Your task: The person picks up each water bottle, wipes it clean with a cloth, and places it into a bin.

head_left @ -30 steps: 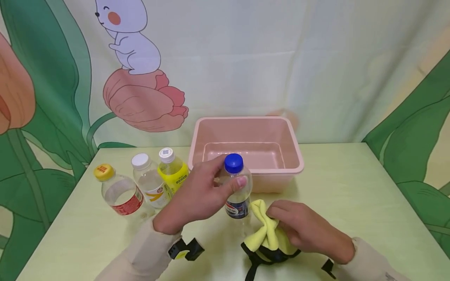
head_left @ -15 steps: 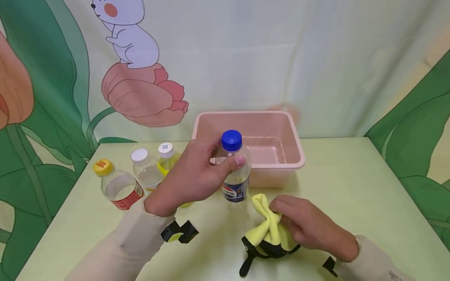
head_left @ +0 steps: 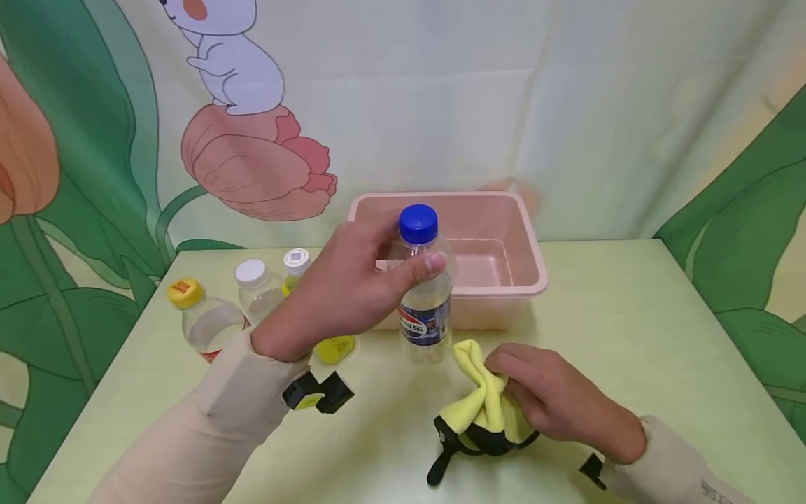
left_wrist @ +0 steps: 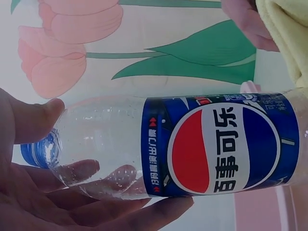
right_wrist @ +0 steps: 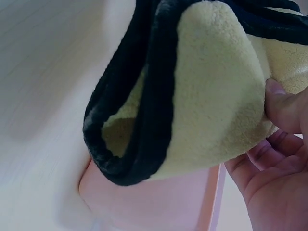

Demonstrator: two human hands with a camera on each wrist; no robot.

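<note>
My left hand [head_left: 352, 280] grips a clear plastic bottle [head_left: 425, 322] by its shoulder, thumb on the near side, fingers behind. The bottle is upright, with a blue cap and a blue, red and white label that fills the left wrist view. It overlaps the front of the pink basin [head_left: 497, 308]. To the right, my right hand [head_left: 554, 392] pinches a yellow cloth [head_left: 488, 409] with black edging, bunched up near the table. In the right wrist view the thumb presses on the cloth [right_wrist: 211, 96], whose black-edged fold hangs open.
Left of my forearm stand a bottle with a yellow cap [head_left: 204, 322], one with a white cap [head_left: 255, 283], and one with a yellow label [head_left: 335, 348], partly hidden by my arm. A printed curtain [head_left: 428, 105] hangs behind the table [head_left: 630, 329].
The left hand has lifted the bottle up and away from me, toward the basin. The right hand keeps its pinch on the cloth, nearly still. The view has tilted slightly downward.
</note>
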